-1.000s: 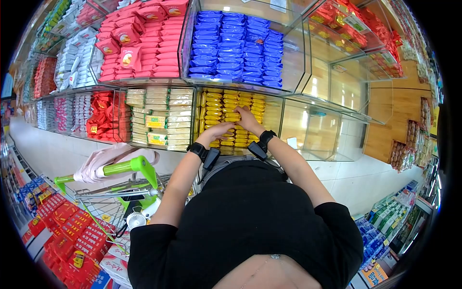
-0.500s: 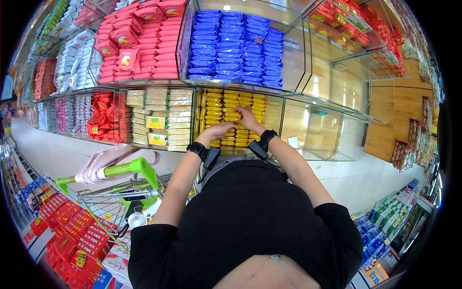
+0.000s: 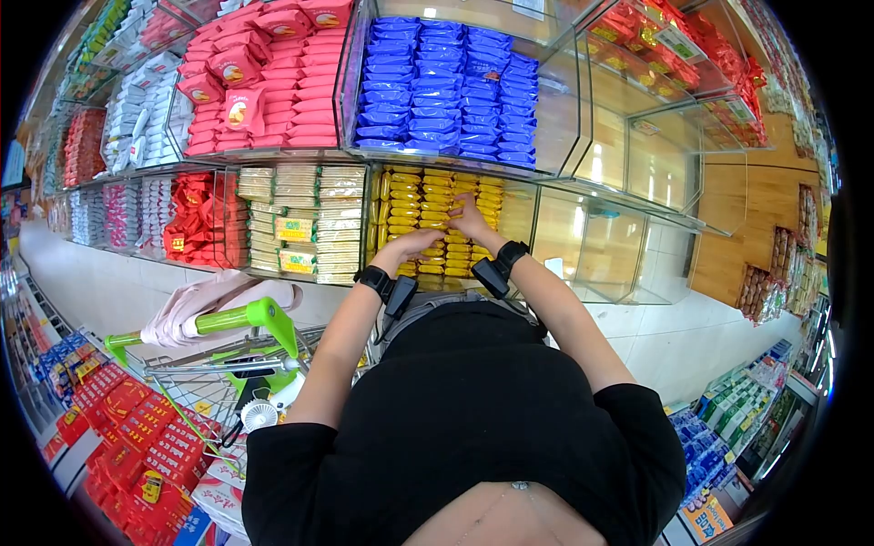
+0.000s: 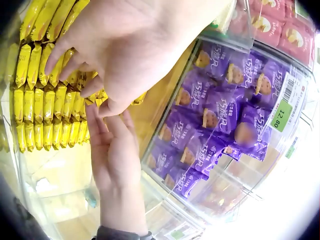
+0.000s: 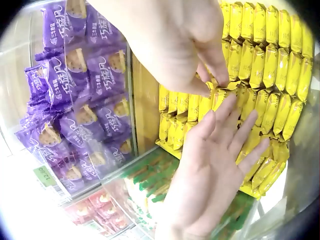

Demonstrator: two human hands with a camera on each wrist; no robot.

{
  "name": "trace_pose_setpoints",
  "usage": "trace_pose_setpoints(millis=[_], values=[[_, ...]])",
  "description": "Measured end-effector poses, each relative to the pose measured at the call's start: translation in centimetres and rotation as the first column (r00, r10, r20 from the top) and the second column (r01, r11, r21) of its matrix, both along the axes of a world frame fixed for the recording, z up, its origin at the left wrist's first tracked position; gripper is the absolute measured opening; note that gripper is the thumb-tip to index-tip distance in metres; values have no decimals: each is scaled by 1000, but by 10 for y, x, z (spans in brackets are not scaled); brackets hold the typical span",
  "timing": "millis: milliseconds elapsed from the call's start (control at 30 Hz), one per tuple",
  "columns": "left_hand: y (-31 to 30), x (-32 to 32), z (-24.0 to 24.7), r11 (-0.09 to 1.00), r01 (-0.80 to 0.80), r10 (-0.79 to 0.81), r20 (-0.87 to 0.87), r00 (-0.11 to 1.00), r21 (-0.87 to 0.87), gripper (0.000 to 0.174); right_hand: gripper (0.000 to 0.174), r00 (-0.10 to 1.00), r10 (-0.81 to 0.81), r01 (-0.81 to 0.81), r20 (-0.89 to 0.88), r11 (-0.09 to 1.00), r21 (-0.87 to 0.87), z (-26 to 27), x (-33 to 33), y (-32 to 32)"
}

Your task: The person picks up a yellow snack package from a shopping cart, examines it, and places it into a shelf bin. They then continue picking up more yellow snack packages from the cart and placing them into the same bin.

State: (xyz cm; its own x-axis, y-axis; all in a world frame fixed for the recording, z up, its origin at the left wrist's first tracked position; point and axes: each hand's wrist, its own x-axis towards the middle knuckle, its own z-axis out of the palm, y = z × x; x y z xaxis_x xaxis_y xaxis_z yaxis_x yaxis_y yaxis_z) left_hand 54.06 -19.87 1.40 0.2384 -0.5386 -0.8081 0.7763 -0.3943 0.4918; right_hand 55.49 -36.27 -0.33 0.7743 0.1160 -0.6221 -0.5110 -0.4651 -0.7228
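Rows of small yellow wrapped snack packets (image 3: 405,205) fill a clear-walled bin in the lower shelf row. My right hand (image 3: 472,221) reaches in from the right; in the right wrist view its thumb and forefinger pinch the end of a yellow packet (image 5: 218,89). My left hand (image 3: 414,246) lies nearer the bin's front edge. The right wrist view shows its fingers (image 5: 232,131) extended and spread over the packets. In the left wrist view both hands nearly meet at the fingertips, and my left hand (image 4: 127,55) covers part of the rows.
Purple snack packets (image 4: 220,107) fill the bin above, beside pink packets (image 3: 314,77). Cream-coloured packs (image 3: 296,205) sit in the bin to the left. Clear partitions (image 3: 537,227) stand around the bins. A shopping cart with a green handle (image 3: 223,318) is at my left.
My right hand has shifted slightly to the right, away from the left hand, and its fingers have moved over the packets. The left hand stays nearly still.
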Motion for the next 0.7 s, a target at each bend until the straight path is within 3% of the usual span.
trace_pose_setpoints(millis=[33, 267, 433, 700], values=[[-1, 1, 2, 1000, 27, -27, -4, 1000, -1, 54, 59, 996, -9, 10, -93, 1000, 15, 6, 2, 0], [-4, 2, 0, 997, 73, -73, 12, 997, 4, 55, 55, 967, -103, 149, -232, 971, 188, -10, 1, -4], [-5, 4, -1, 995, 97, -97, 8, 995, 11, 56, 68, 927, -207, 288, -313, 927, 240, -2, 1, -3], [-14, 7, -9, 984, 148, -152, 29, 988, 98, 56, 76, 911, -194, 301, -364, 916, 265, 6, 2, -1]])
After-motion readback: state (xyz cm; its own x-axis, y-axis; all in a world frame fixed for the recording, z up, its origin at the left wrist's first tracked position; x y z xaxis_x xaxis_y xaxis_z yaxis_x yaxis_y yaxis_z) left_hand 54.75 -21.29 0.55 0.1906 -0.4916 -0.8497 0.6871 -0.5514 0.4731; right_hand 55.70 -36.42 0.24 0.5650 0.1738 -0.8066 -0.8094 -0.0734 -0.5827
